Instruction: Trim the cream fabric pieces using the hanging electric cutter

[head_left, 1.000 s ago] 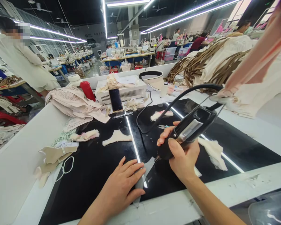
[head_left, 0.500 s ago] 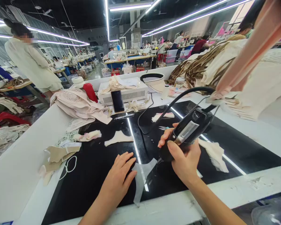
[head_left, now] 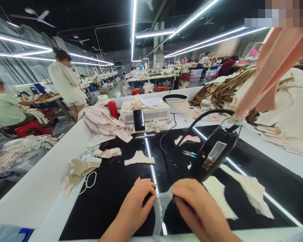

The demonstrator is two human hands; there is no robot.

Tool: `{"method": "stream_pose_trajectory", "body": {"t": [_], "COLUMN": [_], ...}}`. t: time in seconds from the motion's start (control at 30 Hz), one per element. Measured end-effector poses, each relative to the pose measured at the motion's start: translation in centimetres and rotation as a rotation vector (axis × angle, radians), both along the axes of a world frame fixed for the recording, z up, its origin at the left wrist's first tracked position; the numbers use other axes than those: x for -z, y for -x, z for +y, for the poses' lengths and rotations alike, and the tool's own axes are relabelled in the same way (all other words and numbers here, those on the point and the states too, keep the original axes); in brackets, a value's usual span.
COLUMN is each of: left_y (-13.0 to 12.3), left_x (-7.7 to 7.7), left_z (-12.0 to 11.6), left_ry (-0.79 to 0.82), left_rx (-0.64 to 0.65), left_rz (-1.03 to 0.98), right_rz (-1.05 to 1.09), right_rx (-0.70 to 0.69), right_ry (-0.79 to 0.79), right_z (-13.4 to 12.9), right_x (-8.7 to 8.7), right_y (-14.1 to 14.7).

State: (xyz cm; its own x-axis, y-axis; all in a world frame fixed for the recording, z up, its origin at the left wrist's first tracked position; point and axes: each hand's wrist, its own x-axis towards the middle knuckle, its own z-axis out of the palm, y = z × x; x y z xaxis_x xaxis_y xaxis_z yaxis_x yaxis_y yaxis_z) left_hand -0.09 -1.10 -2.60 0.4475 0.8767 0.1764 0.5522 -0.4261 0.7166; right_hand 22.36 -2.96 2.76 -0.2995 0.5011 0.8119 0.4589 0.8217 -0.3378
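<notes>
A translucent whitish piece (head_left: 159,210) lies low in the middle over the black tabletop (head_left: 98,201). Its left edge is pinched between the thumb and fingers of my left hand (head_left: 138,200). My right hand (head_left: 194,208) grips its upper right tip, fingers bent and partly hidden behind the palm. Just beyond my right hand, the black handheld tool (head_left: 214,154) stands untouched, its cord rising to a pink cloth strip (head_left: 270,74). A cream cut piece (head_left: 139,158) lies ahead of my left hand, and a pale yellowish piece (head_left: 218,195) is right of my right hand.
Small scissors (head_left: 190,154), a pen (head_left: 145,136) and a phone (head_left: 139,120) lie farther back. Fabric heaps (head_left: 103,121) stand at left, more stacks (head_left: 288,114) at right. A white vented box (head_left: 146,112) is behind. People (head_left: 65,77) are at the left, beyond the white side wall.
My right hand has let go of the black tool and now grips the translucent piece. My left hand has closed on the piece's edge. The camera view has shifted, showing another seated person at left.
</notes>
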Motion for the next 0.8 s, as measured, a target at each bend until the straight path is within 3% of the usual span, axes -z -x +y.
{"method": "stream_pose_trajectory", "body": {"t": [0.1,0.2,0.3,0.4,0.6,0.8], "left_y": [0.0,0.6,1.4,2.2,2.8,3.3], "left_x": [-0.7,-1.9,-2.9,-3.2,-3.2,-3.2], "left_z": [-0.1,0.0,0.6,1.8,5.0,9.0], "left_ry": [0.115,0.241,0.338,0.409,0.393,0.158], "left_rx": [-0.017,-0.051,-0.065,-0.084,-0.102,-0.267], "left_rz": [-0.115,-0.216,-0.359,-0.467,-0.483,-0.268], "right_rz": [-0.203,-0.216,-0.184,-0.148,0.006,-0.026], "right_rx": [-0.049,-0.072,-0.06,-0.076,0.032,0.174], "right_ry": [0.073,0.255,0.524,0.678,0.627,0.553], "right_z": [1.0,2.1,2.7,3.5,7.4,11.7], "right_x": [1.4,2.2,2.0,1.6,1.9,3.3], "right_y": [1.9,2.7,2.7,3.0,4.8,6.4]}}
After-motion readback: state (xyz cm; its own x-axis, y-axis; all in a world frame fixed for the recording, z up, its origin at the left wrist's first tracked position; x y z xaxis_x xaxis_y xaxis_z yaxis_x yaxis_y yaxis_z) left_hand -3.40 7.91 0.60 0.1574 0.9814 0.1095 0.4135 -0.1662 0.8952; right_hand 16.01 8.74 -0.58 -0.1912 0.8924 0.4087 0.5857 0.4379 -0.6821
